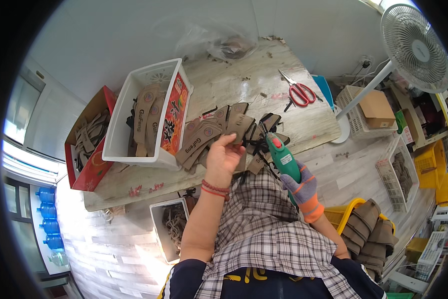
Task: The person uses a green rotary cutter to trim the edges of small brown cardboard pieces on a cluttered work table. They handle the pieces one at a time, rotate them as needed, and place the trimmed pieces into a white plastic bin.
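My bare left hand (223,155), with a red bracelet at the wrist, pinches a brown leather label piece (238,124) lifted from a pile of such pieces (204,137) on the worn table (244,82). In its grey and orange glove, my right hand (301,188) grips a green electric hand tool (282,155). The tool's tip points at dark-edged pieces (267,124) just right of the left hand.
A white plastic basket (120,129) with more brown pieces stands at the left, a red cardboard box (87,134) beside it. Red-handled scissors (298,92) lie far right on the table. A fan (416,42), crates and a yellow basket (353,217) of brown fabric stand to the right.
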Motion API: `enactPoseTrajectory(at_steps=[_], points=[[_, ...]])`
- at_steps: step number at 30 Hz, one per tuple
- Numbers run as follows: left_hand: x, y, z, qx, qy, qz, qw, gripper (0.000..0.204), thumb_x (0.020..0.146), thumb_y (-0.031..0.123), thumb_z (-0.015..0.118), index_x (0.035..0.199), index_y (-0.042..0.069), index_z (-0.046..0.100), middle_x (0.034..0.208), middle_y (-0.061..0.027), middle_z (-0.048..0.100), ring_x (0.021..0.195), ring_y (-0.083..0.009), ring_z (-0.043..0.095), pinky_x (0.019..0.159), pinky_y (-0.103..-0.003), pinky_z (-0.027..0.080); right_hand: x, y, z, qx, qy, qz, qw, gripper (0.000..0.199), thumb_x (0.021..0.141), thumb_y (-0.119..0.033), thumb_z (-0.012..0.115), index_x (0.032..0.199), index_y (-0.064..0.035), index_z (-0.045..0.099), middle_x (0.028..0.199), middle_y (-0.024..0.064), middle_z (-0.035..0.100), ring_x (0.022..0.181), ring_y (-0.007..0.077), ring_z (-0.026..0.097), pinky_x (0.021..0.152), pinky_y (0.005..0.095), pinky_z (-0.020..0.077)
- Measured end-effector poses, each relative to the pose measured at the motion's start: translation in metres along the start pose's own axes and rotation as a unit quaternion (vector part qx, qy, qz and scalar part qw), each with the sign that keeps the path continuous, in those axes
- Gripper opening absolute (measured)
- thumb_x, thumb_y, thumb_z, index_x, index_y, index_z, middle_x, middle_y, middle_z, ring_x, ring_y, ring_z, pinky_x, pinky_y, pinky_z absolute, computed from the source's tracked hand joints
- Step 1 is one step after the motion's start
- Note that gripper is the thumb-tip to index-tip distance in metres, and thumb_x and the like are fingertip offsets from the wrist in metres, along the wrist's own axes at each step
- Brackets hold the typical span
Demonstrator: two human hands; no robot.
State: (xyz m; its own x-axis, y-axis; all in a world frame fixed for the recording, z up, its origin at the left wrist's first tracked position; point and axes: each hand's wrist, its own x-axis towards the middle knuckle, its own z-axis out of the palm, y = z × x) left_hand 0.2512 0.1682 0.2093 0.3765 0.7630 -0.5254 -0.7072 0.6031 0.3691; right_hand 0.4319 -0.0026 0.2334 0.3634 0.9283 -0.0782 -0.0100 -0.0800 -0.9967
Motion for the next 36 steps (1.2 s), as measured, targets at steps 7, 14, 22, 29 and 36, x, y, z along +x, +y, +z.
enactPoseTrajectory(at_steps=[7, 14, 22, 29, 36], points=[[-0.027, -0.026, 0.029, 0.023, -0.085, 0.072, 0.994, 0.014, 0.081, -0.004, 0.060, 0.094, 0.001, 0.058, 0.090, -0.0086, 0.064, 0.087, -0.0212, 0.062, 0.082, -0.036, 0.051, -0.010, -0.005, 0.007, -0.041, -0.005, 0.021, 0.999, 0.050, 0.079, -0.021, 0.075, 0.119, 0.0005, 0.054, 0.091, 0.0078, 0.066, 0.073, 0.0100, 0.062, 0.064, 0.0235, 0.0513], [-0.021, -0.028, 0.028, 0.123, -0.128, 0.212, 0.961, 0.018, 0.083, -0.005, 0.061, 0.101, -0.001, 0.060, 0.097, -0.0093, 0.067, 0.086, -0.0160, 0.064, 0.080, -0.028, 0.052, -0.010, 0.006, 0.007, -0.097, -0.019, 0.000, 0.995, 0.051, 0.079, -0.024, 0.075, 0.120, -0.0003, 0.054, 0.087, 0.0073, 0.067, 0.075, 0.0103, 0.063, 0.066, 0.0244, 0.0518], [-0.017, -0.027, 0.025, 0.187, -0.114, 0.250, 0.943, 0.016, 0.083, -0.006, 0.061, 0.098, -0.003, 0.061, 0.097, -0.0105, 0.067, 0.083, -0.0142, 0.064, 0.079, -0.026, 0.052, -0.009, -0.003, 0.006, -0.099, -0.032, 0.009, 0.995, 0.052, 0.079, -0.022, 0.076, 0.121, 0.0000, 0.053, 0.088, 0.0071, 0.067, 0.076, 0.0103, 0.063, 0.066, 0.0239, 0.0519], [-0.023, -0.026, 0.029, 0.213, -0.105, 0.217, 0.947, 0.016, 0.083, -0.006, 0.060, 0.099, -0.005, 0.061, 0.097, -0.0115, 0.067, 0.084, -0.0148, 0.064, 0.080, -0.027, 0.052, -0.008, -0.007, 0.005, -0.064, -0.038, 0.023, 0.997, 0.052, 0.079, -0.020, 0.075, 0.121, 0.0010, 0.052, 0.090, 0.0069, 0.066, 0.076, 0.0094, 0.062, 0.066, 0.0227, 0.0523], [-0.020, -0.036, 0.016, 0.252, -0.112, 0.194, 0.941, 0.013, 0.083, -0.004, 0.061, 0.096, -0.003, 0.062, 0.092, -0.0093, 0.068, 0.080, -0.0144, 0.064, 0.076, -0.027, 0.053, -0.002, -0.008, 0.005, -0.071, -0.036, 0.000, 0.997, 0.050, 0.079, -0.018, 0.074, 0.120, 0.0011, 0.053, 0.088, 0.0065, 0.065, 0.075, 0.0088, 0.061, 0.065, 0.0223, 0.0516]])
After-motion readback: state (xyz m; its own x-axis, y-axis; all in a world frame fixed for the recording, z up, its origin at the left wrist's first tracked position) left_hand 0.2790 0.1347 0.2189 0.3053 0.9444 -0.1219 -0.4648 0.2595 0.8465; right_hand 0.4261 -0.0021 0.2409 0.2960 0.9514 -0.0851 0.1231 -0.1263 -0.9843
